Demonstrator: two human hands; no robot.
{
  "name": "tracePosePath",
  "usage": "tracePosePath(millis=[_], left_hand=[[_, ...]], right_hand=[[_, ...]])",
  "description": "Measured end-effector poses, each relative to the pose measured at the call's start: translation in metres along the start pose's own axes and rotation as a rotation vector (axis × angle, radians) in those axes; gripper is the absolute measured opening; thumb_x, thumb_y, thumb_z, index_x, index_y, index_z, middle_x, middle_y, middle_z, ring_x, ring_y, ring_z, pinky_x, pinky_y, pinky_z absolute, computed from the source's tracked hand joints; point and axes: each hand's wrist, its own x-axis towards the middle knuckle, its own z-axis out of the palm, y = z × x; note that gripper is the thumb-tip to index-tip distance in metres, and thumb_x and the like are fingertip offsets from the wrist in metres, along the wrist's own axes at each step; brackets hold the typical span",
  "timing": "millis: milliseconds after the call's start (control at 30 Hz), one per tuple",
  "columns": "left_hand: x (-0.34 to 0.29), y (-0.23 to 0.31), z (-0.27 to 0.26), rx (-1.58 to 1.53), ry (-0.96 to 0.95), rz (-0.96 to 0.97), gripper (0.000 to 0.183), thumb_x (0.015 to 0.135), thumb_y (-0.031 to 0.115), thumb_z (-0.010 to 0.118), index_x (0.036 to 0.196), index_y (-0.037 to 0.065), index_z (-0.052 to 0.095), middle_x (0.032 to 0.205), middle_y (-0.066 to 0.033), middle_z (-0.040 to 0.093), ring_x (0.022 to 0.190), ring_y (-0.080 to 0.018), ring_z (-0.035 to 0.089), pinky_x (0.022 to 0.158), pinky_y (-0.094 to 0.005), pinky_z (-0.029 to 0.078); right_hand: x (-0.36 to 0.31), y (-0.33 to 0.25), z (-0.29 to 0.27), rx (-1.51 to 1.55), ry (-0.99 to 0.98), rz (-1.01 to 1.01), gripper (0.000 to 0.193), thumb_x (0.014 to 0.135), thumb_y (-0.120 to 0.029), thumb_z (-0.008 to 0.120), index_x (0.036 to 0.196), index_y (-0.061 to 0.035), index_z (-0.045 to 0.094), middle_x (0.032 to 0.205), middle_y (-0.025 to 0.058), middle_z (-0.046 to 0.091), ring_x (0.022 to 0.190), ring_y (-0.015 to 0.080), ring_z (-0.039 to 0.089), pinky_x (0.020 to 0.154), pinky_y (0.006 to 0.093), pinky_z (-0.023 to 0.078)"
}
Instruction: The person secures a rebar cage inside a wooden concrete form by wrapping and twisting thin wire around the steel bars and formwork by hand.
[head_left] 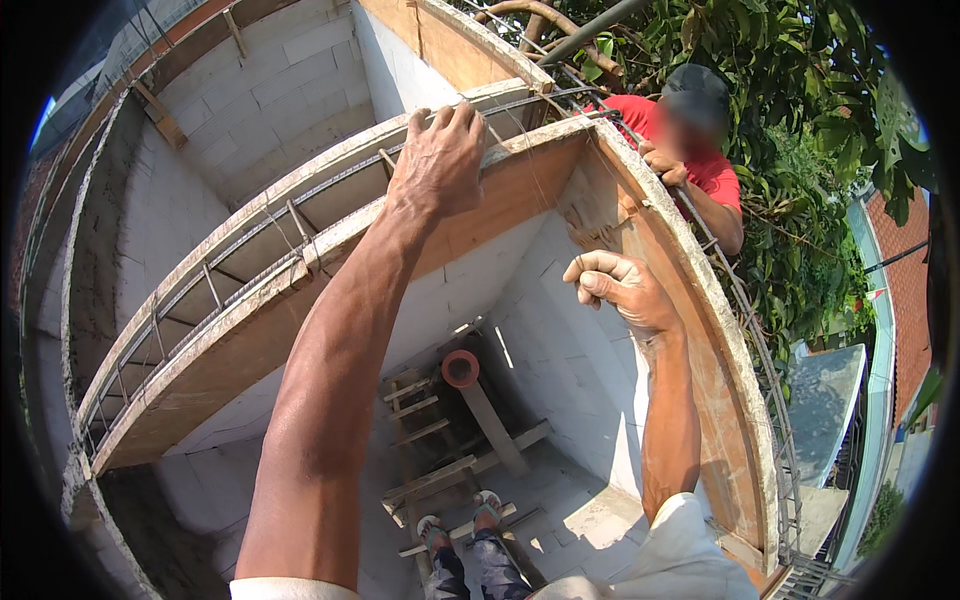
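Note:
My left hand (pixel 437 158) reaches far forward, its fingers curled down over the steel rebar (pixel 512 104) that runs between two wooden formwork boards. The fingertips are hidden behind the hand. My right hand (pixel 628 288) is raised over the open shaft with thumb and forefinger pinched together; a thin wire (pixel 579 262) seems to show at the fingertips. Beside it stands the plywood formwork board (pixel 690 330) on the right. The near formwork board (pixel 235 355) passes under my left forearm, with rebar and stirrups in the gap behind it.
Across the right corner, a person in a red shirt (pixel 720 165) holds the rebar there. Below me are a wooden ladder (pixel 415 410), a reddish pipe (pixel 460 369) and my sandalled feet on a plank. Block walls (pixel 560 330) enclose the shaft. Leafy branches (pixel 790 90) crowd the right.

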Motion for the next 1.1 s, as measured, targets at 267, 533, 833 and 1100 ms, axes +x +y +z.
tracePosePath(millis=[267,533,833,1100], left_hand=[[-0.003,0.003,0.004,0.045,0.073,0.139,0.039,0.081,0.015,0.077,0.116,0.002,0.067,0.119,-0.012,0.063,0.125,-0.0277,0.063,0.104,-0.0491,0.05],[-0.015,-0.005,0.008,0.243,0.21,0.33,0.022,0.089,0.013,0.07,0.108,0.002,0.069,0.113,-0.0096,0.06,0.115,-0.0252,0.062,0.095,-0.0432,0.052],[-0.024,0.027,0.025,0.24,0.242,0.131,0.033,0.088,0.013,0.072,0.118,0.001,0.064,0.122,-0.0164,0.058,0.121,-0.0347,0.059,0.099,-0.0492,0.051],[-0.023,0.032,0.026,0.168,0.211,-0.043,0.045,0.081,0.009,0.08,0.12,0.003,0.059,0.12,-0.0177,0.055,0.12,-0.0388,0.055,0.102,-0.052,0.045]], right_hand=[[0.118,-0.067,0.009,0.002,0.22,-0.484,0.023,0.099,-0.015,0.083,0.114,0.0016,0.08,0.097,0.0028,0.078,0.08,0.006,0.068,0.066,0.0218,0.056],[0.201,-0.038,0.026,-0.29,0.457,-0.73,0.021,0.097,-0.018,0.086,0.111,-0.0029,0.084,0.092,0.0012,0.081,0.081,0.0072,0.069,0.074,0.0263,0.057],[0.218,-0.014,0.006,-0.363,0.572,-0.744,0.018,0.096,-0.014,0.085,0.109,-0.002,0.081,0.099,0.0061,0.082,0.089,0.0108,0.074,0.083,0.0301,0.061],[0.193,-0.039,0.002,-0.228,0.32,-0.696,0.021,0.097,-0.017,0.086,0.107,-0.0002,0.079,0.089,0.002,0.077,0.08,0.0072,0.069,0.076,0.0257,0.058]])
